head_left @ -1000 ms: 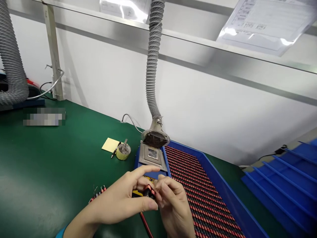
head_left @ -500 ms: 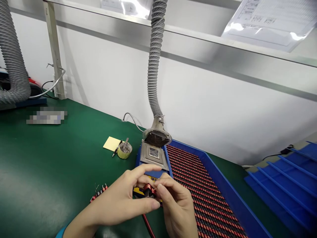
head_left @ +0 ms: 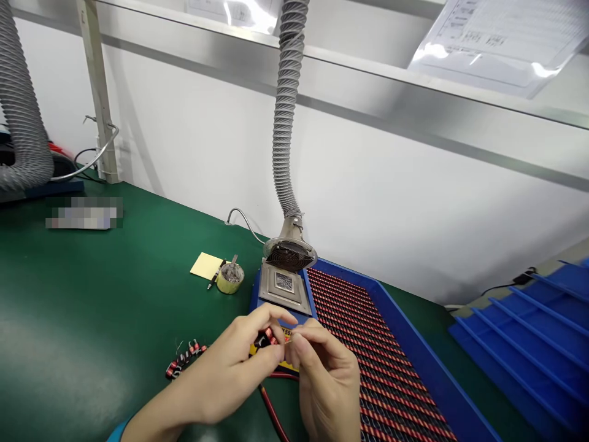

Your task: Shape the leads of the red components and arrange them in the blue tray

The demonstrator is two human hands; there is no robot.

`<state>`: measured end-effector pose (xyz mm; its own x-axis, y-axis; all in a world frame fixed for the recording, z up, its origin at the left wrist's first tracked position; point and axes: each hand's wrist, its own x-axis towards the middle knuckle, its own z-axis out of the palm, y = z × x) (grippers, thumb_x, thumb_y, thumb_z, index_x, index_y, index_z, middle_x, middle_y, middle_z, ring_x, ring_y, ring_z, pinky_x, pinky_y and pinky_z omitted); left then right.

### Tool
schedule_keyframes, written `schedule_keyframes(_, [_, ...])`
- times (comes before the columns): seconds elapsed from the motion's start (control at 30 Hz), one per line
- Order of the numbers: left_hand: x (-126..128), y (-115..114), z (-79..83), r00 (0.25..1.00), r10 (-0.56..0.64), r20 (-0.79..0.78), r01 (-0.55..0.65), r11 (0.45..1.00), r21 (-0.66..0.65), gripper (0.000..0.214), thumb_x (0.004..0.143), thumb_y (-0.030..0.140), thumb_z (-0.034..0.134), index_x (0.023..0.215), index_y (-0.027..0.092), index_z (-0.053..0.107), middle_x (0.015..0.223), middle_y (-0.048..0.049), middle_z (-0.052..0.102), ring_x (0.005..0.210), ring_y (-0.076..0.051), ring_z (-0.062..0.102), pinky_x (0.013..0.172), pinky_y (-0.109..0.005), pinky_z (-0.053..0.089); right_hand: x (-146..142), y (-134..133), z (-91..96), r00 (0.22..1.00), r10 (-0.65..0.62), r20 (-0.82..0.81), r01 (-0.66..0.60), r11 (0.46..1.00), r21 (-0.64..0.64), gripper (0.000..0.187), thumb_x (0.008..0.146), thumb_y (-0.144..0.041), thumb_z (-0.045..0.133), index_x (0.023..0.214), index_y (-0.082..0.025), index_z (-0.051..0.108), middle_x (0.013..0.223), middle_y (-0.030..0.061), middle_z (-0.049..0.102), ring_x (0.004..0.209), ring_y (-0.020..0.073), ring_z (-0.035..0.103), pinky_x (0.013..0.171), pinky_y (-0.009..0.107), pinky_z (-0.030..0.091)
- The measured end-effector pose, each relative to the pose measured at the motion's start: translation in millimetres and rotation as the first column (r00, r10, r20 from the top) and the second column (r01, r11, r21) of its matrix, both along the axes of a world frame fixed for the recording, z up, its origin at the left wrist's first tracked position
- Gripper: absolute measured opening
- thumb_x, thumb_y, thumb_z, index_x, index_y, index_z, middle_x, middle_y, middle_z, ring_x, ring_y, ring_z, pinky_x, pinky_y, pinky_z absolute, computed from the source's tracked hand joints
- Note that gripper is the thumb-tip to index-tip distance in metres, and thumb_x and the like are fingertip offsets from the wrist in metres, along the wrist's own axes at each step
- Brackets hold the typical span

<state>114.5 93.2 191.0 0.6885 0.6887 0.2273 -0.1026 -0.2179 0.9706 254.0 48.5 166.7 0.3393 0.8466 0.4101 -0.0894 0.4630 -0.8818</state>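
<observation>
Your left hand [head_left: 230, 368] is reaching in from the lower left of the frame in the head view, its thumb and fingers closing around a red-and-black component [head_left: 264, 339] at the lower centre; your right hand [head_left: 329, 377] is meeting it from the lower right, thumb and forefinger pinching together on a thin lead [head_left: 288, 342] beside the component; a blue sleeve [head_left: 118, 431] is showing at the bottom edge.

Behind your fingers, a blue machine [head_left: 254, 294] is sitting on the green table [head_left: 115, 294], a metal plate [head_left: 269, 288] covering its top; a round hood [head_left: 289, 253] is hanging just over the plate, on a grey hose [head_left: 286, 123] running up to the top centre; a red cable [head_left: 271, 408] is curving below your hands.

To the right of the machine, a blue tray [head_left: 427, 362] is holding rows of red-and-black parts [head_left: 368, 331]; left of your left wrist, a small cluster of similar parts [head_left: 186, 358] is lying on the table; near the centre, a yellow tin [head_left: 229, 283] is standing beside a pen [head_left: 215, 276] and a yellow notepad [head_left: 204, 265]; ribbed blue panels [head_left: 529, 350] are filling the lower right.
</observation>
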Motion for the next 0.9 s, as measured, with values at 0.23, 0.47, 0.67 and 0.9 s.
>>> schedule_keyframes(0.23, [0, 0, 7.5, 0.996, 0.088, -0.033, -0.085, 0.994, 0.064, 0.013, 0.094, 0.025, 0.047, 0.084, 0.022, 0.055, 0.081, 0.0052, 0.056, 0.076, -0.011, 0.048, 0.069, -0.021, 0.037, -2, 2, 0.7, 0.998, -0.055, 0.01, 0.055, 0.998, 0.03, 0.006, 0.076, -0.029, 0.076, 0.072, -0.025, 0.075, 0.06, -0.0035, 0.055, 0.057, 0.0079, 0.052, 0.054, 0.016, 0.047])
schedule_keyframes(0.47, [2, 3, 8.6, 0.996, 0.093, -0.007, -0.092, 0.992, 0.086, 0.018, 0.092, 0.019, 0.048, 0.075, 0.02, 0.053, 0.075, 0.0058, 0.056, 0.069, -0.009, 0.047, 0.064, -0.019, 0.036, -3, 5, 0.1, 0.996, -0.084, 0.01, 0.084, 0.996, 0.033, 0.006, 0.074, -0.03, 0.077, 0.07, -0.025, 0.076, 0.06, -0.0021, 0.057, 0.055, 0.0091, 0.052, 0.052, 0.017, 0.048])
schedule_keyframes(0.67, [2, 1, 8.5, 0.991, 0.129, 0.026, -0.13, 0.989, 0.068, 0.017, 0.091, 0.021, 0.048, 0.075, 0.02, 0.054, 0.074, 0.0051, 0.056, 0.068, -0.009, 0.047, 0.063, -0.019, 0.036, -1, 5, -2.7, 0.994, -0.104, 0.042, 0.103, 0.994, 0.021, 0.008, 0.075, -0.029, 0.076, 0.069, -0.025, 0.074, 0.058, -0.003, 0.054, 0.054, 0.0097, 0.05, 0.05, 0.019, 0.045])
schedule_keyframes(0.9, [1, 2, 4.6, 0.984, 0.177, -0.005, -0.175, 0.973, 0.149, 0.017, 0.092, 0.02, 0.048, 0.075, 0.02, 0.054, 0.074, 0.0052, 0.057, 0.066, -0.009, 0.047, 0.062, -0.019, 0.035, 16, -11, 10.6, 0.852, 0.005, 0.524, -0.051, 0.996, 0.073, 0.012, 0.084, -0.014, 0.062, 0.08, -0.024, 0.068, 0.068, -0.0008, 0.062, 0.065, 0.0144, 0.057, 0.06, 0.026, 0.047])
